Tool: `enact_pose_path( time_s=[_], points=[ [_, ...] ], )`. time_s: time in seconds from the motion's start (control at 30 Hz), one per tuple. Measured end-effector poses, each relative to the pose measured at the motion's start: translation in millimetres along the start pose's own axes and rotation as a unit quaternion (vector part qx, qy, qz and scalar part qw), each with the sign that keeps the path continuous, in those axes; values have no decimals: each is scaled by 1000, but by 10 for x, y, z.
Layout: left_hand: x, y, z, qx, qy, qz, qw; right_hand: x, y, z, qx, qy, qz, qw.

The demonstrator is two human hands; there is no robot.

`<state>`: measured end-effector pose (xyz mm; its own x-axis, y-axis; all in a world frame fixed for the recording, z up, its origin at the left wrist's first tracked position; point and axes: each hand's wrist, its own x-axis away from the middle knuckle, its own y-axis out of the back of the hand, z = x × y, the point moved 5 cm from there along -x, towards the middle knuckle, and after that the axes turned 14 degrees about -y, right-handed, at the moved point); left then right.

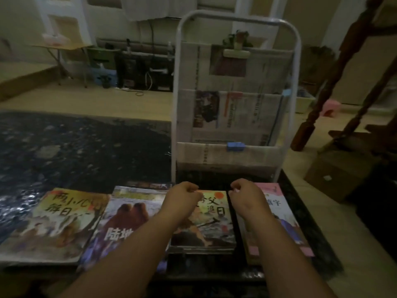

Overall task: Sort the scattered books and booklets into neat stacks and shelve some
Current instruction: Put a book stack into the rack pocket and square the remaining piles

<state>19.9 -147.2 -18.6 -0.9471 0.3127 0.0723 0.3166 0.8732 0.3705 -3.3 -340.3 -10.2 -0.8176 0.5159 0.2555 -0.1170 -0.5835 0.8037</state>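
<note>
Four picture books lie in a row on the near edge of a dark marble table (75,147). From the left they are a yellow-titled book (53,222), a camel-cover book (124,220), a yellow book with a red sun (212,222) on a small stack, and a pink book (287,220). My left hand (182,196) is curled at the sun book's top left corner. My right hand (247,194) is curled at its top right corner, partly over the pink book. Both pinch its far edge. Just behind stands a white metal rack (174,104) with newspaper-lined pockets.
A cardboard box (335,175) sits on the floor to the right of the table, beside dark wooden posts (318,108). Far back left are a folding table (60,48) and a dark stand with cables (141,69). A blue clip (235,146) sits on the rack's lower pocket.
</note>
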Motion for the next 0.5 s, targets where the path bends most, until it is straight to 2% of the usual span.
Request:
enact_pose_path(
  time_s=[0.3,0.5],
  points=[
    [-206,-1038,-264,17,45,11,999,-302,394,-754,-1,-96,-52,994],
    [-229,-1400,-283,78,118,10,990,-406,553,-1113,8,-154,-30,988]
  ],
)
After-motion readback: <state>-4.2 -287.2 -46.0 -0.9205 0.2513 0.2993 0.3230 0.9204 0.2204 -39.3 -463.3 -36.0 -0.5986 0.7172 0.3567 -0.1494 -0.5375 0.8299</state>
